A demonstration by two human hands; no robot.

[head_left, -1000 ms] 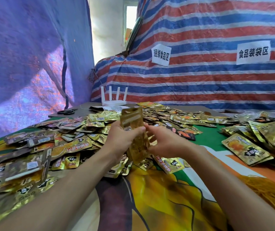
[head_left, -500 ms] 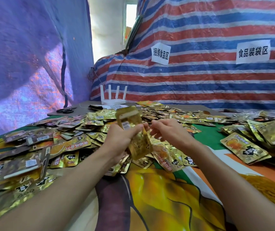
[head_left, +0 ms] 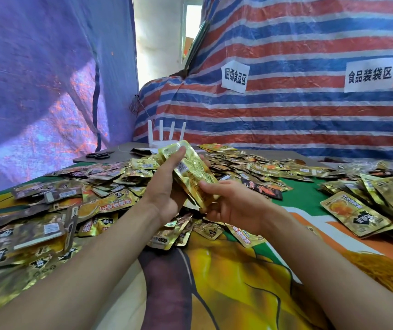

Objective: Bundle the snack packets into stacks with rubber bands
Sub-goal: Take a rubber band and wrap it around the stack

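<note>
Gold packet stack [head_left: 191,173] at centre, gripped in left hand [head_left: 167,189]; right hand [head_left: 234,207] pinches its near end; not yet banded, as far as seen; loose packets [head_left: 100,206] heaped left, far, right; most bundling remains.

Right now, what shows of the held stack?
The stack is a few shiny gold foil packets pressed together, a white barcode label on the top one. It is tilted, held above the loose packets. The left hand grips its upper part, the right hand pinches its lower end. No band shows.
</note>
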